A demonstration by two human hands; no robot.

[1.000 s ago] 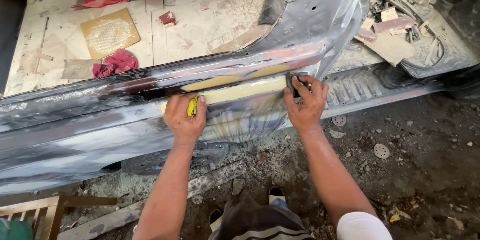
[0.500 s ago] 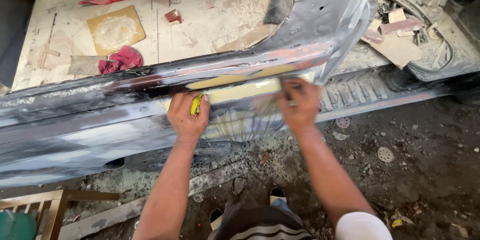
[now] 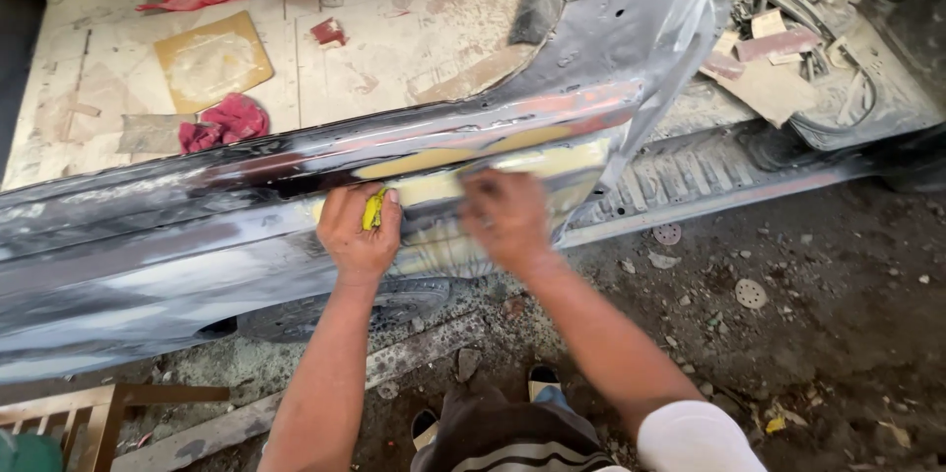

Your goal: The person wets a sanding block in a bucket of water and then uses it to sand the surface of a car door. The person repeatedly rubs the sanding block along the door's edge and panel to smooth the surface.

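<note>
**Both hands on the filled patch of a car sill panel**

Your left hand [image 3: 360, 231] presses against the car body panel [image 3: 197, 236], its grip closed round a small yellow object [image 3: 374, 208], perhaps a scrap of abrasive or a spreader; its kind cannot be told. Your right hand [image 3: 507, 221], just beside it, is motion-blurred; whether its grip is closed on anything cannot be told.

Risk, as a judgement: the right hand appears to be rubbing fast, and uneven pressure there could gouge the pale yellow filler patch [image 3: 463, 171] or leave ridges at its edge; the left hand, lying close, could be struck.

The filler lies directly under and above both hands, a long cream-yellow band along the panel's crease, bordered by a reddish strip above and bare grey metal below. Well beyond the hands, red rags [image 3: 222, 122] lie on the dusty floor boards [image 3: 414, 48].
</note>
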